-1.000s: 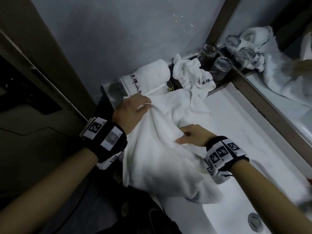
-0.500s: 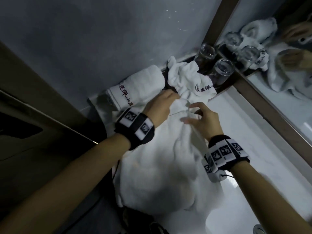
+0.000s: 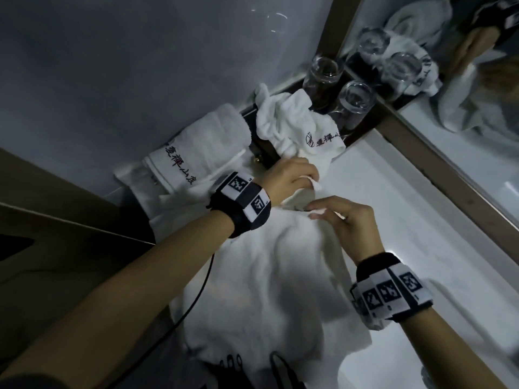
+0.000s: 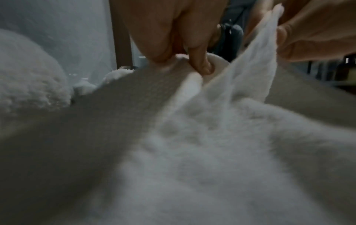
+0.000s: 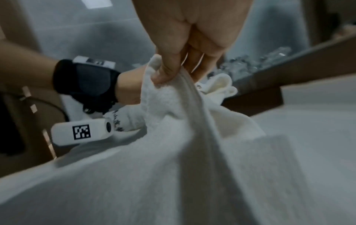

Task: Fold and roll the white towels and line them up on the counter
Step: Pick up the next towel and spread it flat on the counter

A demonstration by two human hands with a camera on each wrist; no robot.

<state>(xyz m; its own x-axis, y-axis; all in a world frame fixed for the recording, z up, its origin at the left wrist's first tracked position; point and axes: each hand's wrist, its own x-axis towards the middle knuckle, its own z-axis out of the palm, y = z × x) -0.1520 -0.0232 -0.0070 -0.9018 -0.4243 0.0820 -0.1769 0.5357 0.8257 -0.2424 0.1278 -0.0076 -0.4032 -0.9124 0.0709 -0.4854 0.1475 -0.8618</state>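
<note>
Loose towel (image 3: pixel 269 282): lay unfolded & rumpled over counter (image 3: pixel 421 220) front edge, hanging toward viewer.
R hand (image 3: pixel 346 220): pinched towel's far edge btwn thumb & fingers.
L hand (image 3: pixel 286 175): pinched a corner of same towel just beyond.
Rolled towel (image 3: pixel 196 144): done, parked at wall on far left.
Crumpled towel (image 3: pixel 297 127): unfolded, beside glasses (image 3: pixel 339 85).
Progress: approx one of three rolled; fold, roll, line-up left for two.
</note>
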